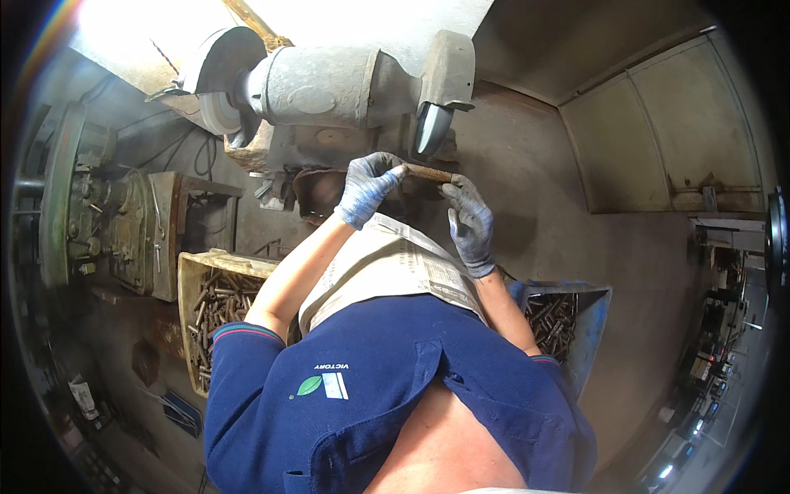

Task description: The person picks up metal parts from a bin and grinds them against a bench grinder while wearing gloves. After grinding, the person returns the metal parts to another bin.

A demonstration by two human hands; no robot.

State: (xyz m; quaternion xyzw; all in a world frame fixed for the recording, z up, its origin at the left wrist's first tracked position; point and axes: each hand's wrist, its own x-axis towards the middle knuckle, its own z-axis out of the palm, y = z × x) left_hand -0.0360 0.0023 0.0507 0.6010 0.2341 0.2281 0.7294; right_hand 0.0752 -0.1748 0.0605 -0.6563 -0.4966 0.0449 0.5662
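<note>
A cream bin at the left is holding a heap of small metal pieces, and a blue bin at the right is holding similar ones. Between them, a slim brown rod is hanging in the hands just before the grinder. The left hand is pinching one end, fingers closed; the right hand's fingers are curling half-open at the other, their grip being unclear.

The rod at one o'clock is brown; the gloves are blue-grey; the shirt is navy; the eight-o'clock crate is yellowish, the four-o'clock crate blue.
</note>
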